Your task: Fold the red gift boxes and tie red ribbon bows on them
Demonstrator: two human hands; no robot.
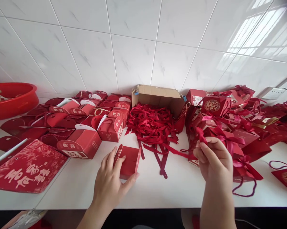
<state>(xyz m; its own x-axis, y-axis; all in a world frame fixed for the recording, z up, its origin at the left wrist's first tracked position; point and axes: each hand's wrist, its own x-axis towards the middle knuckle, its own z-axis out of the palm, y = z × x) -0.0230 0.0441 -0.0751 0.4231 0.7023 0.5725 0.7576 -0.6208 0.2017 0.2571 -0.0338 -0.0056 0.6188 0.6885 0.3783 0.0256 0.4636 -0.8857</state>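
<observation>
At the far left, a red basin point(19, 98) is set against the tiled wall point(133, 63), and a printed red bag point(31, 168) is laid near the table's front edge. Beside them, rows of red boxes point(83, 143) with rounded flaps are crowded together on the white table point(157, 194).

Right of these rows, the left forearm is angled up and rightward from the bottom edge. The left hand point(111, 178) is held palm down and spread, its thumb parted widely from the fingers. A small red box point(131, 159) is touched by it: the index finger is bent over the top, the thumb is stretched along the near side toward the right corner, and the other fingers are kept close together at the left flap. The small box is placed on the table, in front of a heap of red ribbons point(150, 122) that is spilled from a cardboard carton point(157, 90).

Farther right, the right forearm is raised almost vertically, and the right hand point(216, 156) is turned inward. A red ribbon point(176, 151) is pinched between its thumb and curled index finger; the strip is trailed leftward to the heap. Behind and beside this hand, bow-tied red boxes point(234, 136) are piled up, and at the right edge a corded red bag point(286, 178) is partly shown.
</observation>
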